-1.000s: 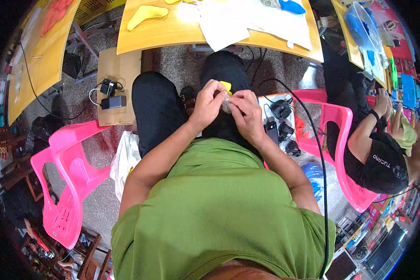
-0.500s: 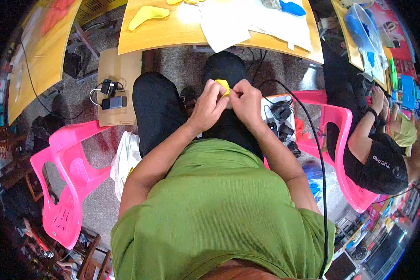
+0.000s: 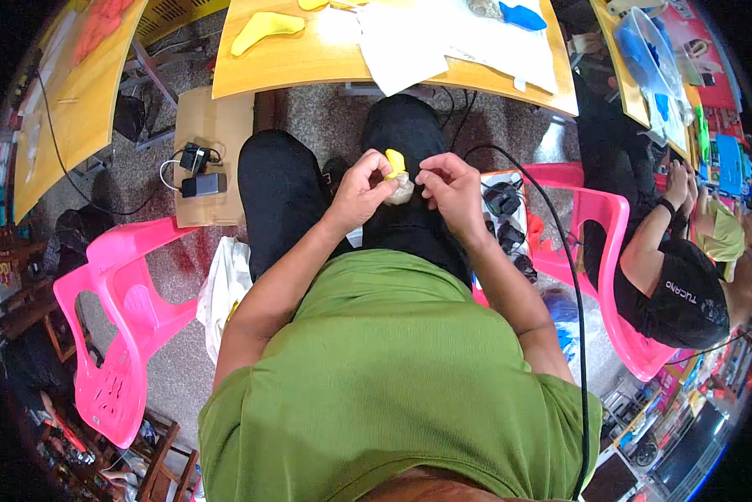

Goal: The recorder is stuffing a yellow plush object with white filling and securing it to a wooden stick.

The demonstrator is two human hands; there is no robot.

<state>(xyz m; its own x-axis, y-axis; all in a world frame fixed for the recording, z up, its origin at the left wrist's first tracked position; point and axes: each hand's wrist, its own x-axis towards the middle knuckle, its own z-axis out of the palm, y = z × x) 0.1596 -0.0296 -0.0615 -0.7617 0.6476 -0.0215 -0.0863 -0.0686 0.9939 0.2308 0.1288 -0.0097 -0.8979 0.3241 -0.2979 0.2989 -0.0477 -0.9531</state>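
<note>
Over my right thigh, my left hand (image 3: 364, 191) pinches a small yellow cloth-like piece (image 3: 395, 161) between thumb and fingers. A greyish-white, soft-looking wad (image 3: 402, 192) sits just below the yellow piece, against my left fingertips. I cannot tell whether the two are joined. Just to the right, apart from the yellow piece, my right hand (image 3: 451, 191) has its thumb and forefinger drawn together. Anything between those fingertips is too small to make out.
Ahead is a wooden table (image 3: 309, 75) with a bent yellow piece (image 3: 267, 31), white sheets (image 3: 497, 50) and a blue piece (image 3: 523, 17). Pink chairs (image 3: 133, 309) flank me. A black cable (image 3: 578, 335) hangs at my right. Another person's forearm (image 3: 644, 234) is farther right.
My right hand has moved right, away from the yellow piece, which both hands were touching. The greyish-white wad now shows below it. My left hand has shifted slightly down and left.
</note>
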